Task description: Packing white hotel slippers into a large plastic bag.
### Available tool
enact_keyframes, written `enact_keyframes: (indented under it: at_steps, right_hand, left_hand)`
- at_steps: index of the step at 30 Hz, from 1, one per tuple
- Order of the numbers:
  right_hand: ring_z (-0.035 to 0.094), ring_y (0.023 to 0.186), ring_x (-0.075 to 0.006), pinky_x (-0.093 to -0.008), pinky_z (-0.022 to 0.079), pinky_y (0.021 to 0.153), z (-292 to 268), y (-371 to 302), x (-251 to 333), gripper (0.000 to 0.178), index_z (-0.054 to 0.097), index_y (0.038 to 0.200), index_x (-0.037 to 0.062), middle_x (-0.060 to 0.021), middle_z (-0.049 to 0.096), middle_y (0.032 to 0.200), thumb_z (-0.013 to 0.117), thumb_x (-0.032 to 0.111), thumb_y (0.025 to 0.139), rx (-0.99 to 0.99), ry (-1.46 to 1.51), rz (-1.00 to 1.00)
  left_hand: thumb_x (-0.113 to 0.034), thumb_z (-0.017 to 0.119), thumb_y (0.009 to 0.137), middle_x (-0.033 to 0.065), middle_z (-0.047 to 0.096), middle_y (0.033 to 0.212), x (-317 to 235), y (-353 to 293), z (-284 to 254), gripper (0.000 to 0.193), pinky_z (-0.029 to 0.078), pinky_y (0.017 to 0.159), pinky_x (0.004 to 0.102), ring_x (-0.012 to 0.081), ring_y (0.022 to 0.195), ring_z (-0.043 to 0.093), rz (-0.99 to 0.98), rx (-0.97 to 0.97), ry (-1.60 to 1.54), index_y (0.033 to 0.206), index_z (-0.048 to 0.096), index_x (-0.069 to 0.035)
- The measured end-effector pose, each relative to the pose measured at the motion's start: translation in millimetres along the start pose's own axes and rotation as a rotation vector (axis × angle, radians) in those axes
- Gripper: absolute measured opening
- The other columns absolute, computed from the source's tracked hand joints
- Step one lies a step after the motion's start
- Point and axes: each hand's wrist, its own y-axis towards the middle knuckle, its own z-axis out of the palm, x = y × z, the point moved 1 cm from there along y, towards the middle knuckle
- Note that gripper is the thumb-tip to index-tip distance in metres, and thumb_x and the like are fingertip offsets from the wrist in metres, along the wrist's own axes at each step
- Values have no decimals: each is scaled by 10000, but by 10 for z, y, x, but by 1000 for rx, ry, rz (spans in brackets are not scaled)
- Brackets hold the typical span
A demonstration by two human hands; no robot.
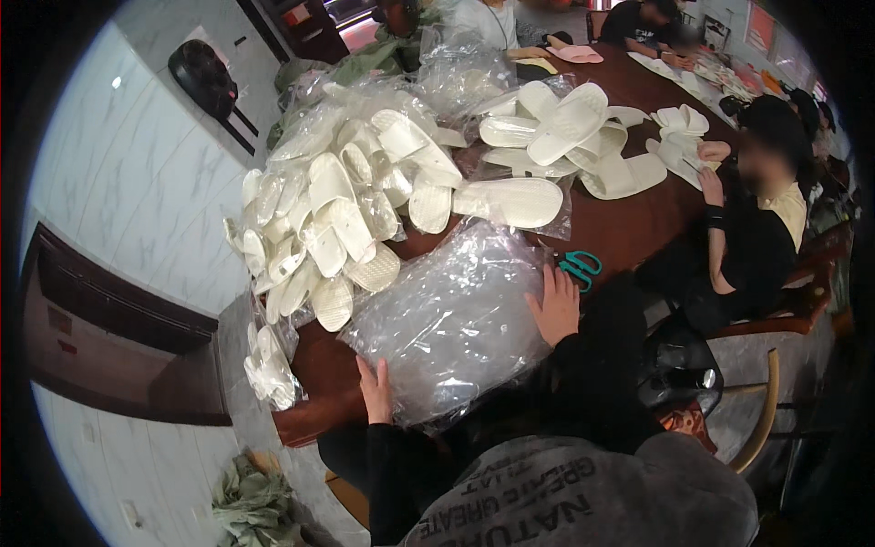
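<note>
A stack of clear plastic bags (447, 319) lies flat on the dark red table in front of me. My left hand (375, 390) is at its lower left edge, fingers stretched out and apart. At the right edge, my right hand (557, 308) lies on the plastic with its fingers spread. Just beyond that hand rest teal-handled scissors (581, 269). A large pile of white slippers (337, 210), many in clear bags, spreads over the table's far left. One bagged white slipper (510, 201) lies right behind the plastic stack.
More loose white slippers (629, 173) lie farther back. On the right a seated co-worker (775, 210) handles a white slipper and a thin tool. Other people (638, 27) sit along the far table. A chair with a curved wooden arm (761, 419) stands at my right.
</note>
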Motion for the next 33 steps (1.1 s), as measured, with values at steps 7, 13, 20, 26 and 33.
enact_keyframes:
  at_steps: [7,13,20,26,33]
  right_hand:
    - [501,1111,-374,-512,331,1063,-198,5,83,733,349,1427,29,-203,550,1148,685,295,833,121,64,41]
    - [572,994,-367,-415,454,937,-185,-209,-65,628,423,1371,8,-208,580,1090,684,125,812,35,597,156]
    - [453,1199,-379,-456,380,999,-818,-108,512,546,479,1349,61,-184,480,1316,630,83,824,-173,326,-235]
    - [497,1133,-335,-424,419,962,-316,48,1639,353,584,1175,29,-139,534,1220,636,104,834,264,559,-682]
    - [511,1090,-309,-418,430,931,531,191,2520,379,587,1169,47,-117,561,1142,672,137,811,285,450,-1026]
  left_hand:
    - [-272,569,968,275,475,1377,82,195,23,580,388,1038,386,353,1228,516,-3,-72,43,1394,383,74]
    - [-210,591,946,224,533,1321,89,210,82,487,411,1011,402,340,1203,524,107,-117,298,1342,471,46]
    - [-241,521,985,206,497,1371,-50,228,178,491,344,1073,413,354,1277,451,237,-204,167,1397,418,5]
    - [-303,520,980,154,336,1510,-145,-106,171,589,195,1130,544,340,1424,254,240,-350,260,1471,309,-56]
    - [-369,509,975,131,287,1540,-220,-218,266,636,120,1128,614,316,1460,182,214,-220,361,1479,289,-49]
